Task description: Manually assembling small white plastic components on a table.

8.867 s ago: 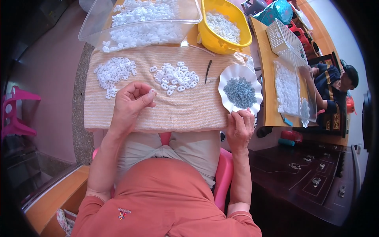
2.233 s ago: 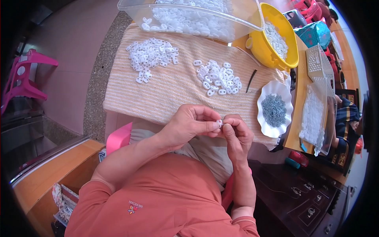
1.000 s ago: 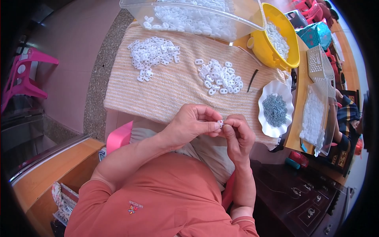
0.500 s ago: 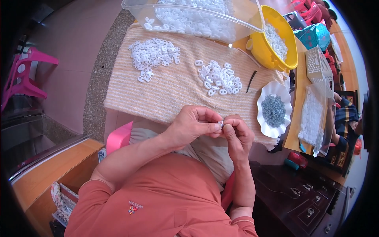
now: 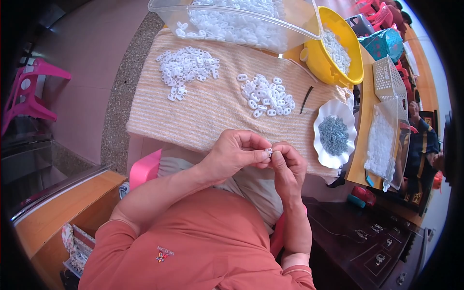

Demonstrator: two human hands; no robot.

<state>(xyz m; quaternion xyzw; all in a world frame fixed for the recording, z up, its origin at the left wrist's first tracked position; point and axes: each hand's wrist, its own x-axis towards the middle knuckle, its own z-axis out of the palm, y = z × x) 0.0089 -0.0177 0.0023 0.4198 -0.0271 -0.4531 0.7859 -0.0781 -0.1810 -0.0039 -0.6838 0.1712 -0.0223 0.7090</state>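
Over the near edge of the striped towel, my left hand (image 5: 237, 151) pinches a small white plastic piece (image 5: 269, 152) between thumb and forefinger. The fingers of my right hand (image 5: 289, 166) are closed on the same piece from the other side, thumb against it. Most of the piece is covered by fingertips; a hole shows in it. Just beyond my hands lies a pile of white oval two-holed pieces (image 5: 266, 96). Farther left is a pile of smaller white two-holed pieces (image 5: 186, 67). To the right, a scalloped white dish (image 5: 321, 153) holds many tiny grey-blue parts (image 5: 333, 136).
A clear plastic bin (image 5: 299, 31) of white pieces stands at the back, beside a yellow basin (image 5: 321, 63). A thin black strip (image 5: 306, 100) lies on the towel (image 5: 169, 116). Rightward are a clear tray (image 5: 382, 145), a perforated basket (image 5: 386, 79) and another person (image 5: 423, 145).
My right hand has shifted slightly left, closer to my left hand, its fingers still on the white piece. At the right, the other person's arm has moved.
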